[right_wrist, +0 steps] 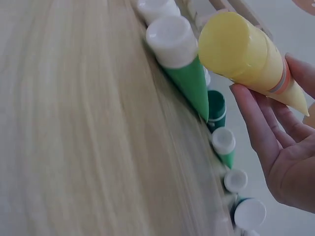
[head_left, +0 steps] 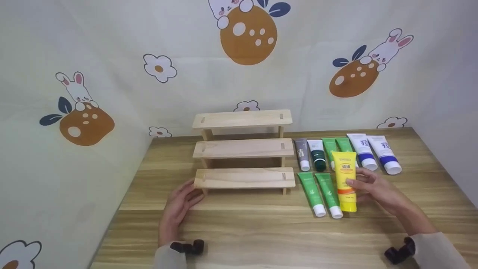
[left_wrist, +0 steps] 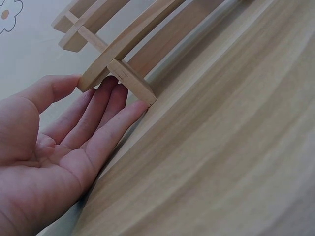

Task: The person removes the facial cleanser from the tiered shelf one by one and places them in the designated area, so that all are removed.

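A three-tier wooden display stand rises in steps at the table's middle. My left hand holds its lowest tier at the left end; in the left wrist view the thumb is on the board's corner and the other fingers are by the leg. My right hand grips a yellow squeeze tube with an orange band, cap downward, thumb on its front. In the right wrist view the yellow tube is raised off the table. Two green tubes with white caps lie just left of it.
Behind the yellow tube lies a row: a grey tube, a white-and-dark-green tube, two green tubes partly hidden, and two white-and-blue tubes. A patterned cloth hangs behind the wooden table.
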Tool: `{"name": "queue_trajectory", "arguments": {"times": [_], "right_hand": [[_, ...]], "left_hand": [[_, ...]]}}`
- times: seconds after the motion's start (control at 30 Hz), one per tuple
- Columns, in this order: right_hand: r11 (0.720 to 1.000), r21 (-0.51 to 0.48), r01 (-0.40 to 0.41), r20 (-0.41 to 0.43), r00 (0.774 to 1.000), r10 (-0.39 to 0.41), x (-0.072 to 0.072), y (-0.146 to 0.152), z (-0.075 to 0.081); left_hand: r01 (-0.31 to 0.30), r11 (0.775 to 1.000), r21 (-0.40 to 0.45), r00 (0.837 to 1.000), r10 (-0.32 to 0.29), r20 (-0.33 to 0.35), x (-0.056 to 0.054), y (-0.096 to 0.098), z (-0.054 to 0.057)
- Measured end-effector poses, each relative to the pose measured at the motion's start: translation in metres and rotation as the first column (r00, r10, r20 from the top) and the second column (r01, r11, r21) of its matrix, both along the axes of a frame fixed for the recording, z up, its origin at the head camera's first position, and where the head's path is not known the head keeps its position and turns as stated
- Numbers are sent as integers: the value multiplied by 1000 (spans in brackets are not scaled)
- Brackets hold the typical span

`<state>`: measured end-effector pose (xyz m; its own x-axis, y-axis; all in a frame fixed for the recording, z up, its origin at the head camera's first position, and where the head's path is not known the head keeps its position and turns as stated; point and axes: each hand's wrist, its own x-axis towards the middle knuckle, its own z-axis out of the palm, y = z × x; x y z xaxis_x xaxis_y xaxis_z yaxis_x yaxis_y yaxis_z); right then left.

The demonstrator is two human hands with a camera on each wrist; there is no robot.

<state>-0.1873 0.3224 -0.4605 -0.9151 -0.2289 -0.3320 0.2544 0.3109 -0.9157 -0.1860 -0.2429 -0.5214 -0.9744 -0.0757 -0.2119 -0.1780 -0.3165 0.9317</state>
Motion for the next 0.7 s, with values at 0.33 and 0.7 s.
{"name": "queue_trajectory", "arguments": {"times": [0.33,0.7], "right_hand": [[997,31,-65,47,997,63,-2,12,-12],[994,98,-46,145,989,32,0,13,-11]], "left_hand": [[1,1000,-20,1000,-2,-15,-1,0,-2],[-1,1000,-16,1000,1,-7,1,0,-1]]}}
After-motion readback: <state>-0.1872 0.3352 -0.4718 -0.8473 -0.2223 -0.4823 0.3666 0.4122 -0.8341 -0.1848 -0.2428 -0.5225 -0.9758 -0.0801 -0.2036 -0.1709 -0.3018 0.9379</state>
